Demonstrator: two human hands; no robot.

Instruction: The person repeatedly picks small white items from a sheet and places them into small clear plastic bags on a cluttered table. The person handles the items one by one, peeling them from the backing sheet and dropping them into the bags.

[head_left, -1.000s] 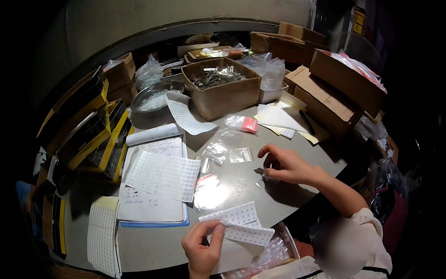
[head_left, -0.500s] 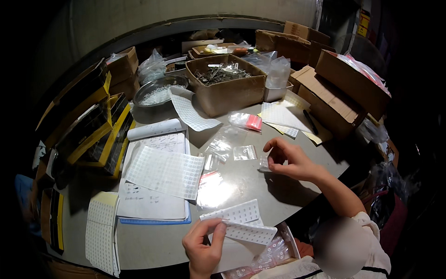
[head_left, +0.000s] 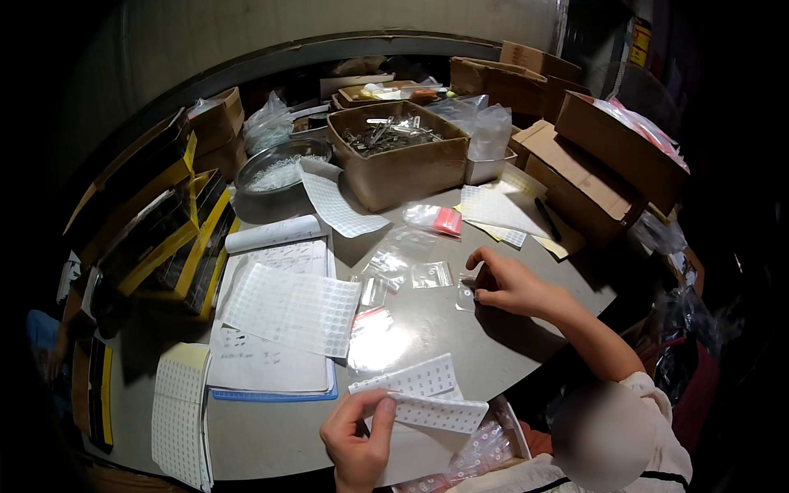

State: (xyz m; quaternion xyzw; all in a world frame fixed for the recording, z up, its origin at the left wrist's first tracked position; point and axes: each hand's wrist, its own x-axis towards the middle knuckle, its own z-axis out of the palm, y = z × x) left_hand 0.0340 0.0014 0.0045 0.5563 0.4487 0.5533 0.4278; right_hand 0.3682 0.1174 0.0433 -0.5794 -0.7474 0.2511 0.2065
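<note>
My left hand (head_left: 359,435) pinches a folded sheet of small printed labels (head_left: 440,412) between thumb and fingers, low in the view. At the right, my right hand (head_left: 514,286) rests by a small clear zip bag (head_left: 466,293) lying nearly flat on the table. The thumb and a fingertip meet the bag's right edge, while the index finger arches up. Just left of it lies another small zip bag (head_left: 432,274). More clear bags (head_left: 389,264) spread beyond that one, and a bag with a red band (head_left: 446,221) lies farther back.
A notebook (head_left: 271,374) under a label sheet (head_left: 292,306) lies left of centre. Behind stand a carton of metal pieces (head_left: 403,177) and a bowl of clear pieces (head_left: 244,177). Black-yellow boxes (head_left: 177,246) line the left; cartons (head_left: 625,144) and a pen (head_left: 548,218) are right.
The small zip bag at my right hand has gone from tilted up to nearly flat on the table. My left hand still holds the label sheet, almost unmoved.
</note>
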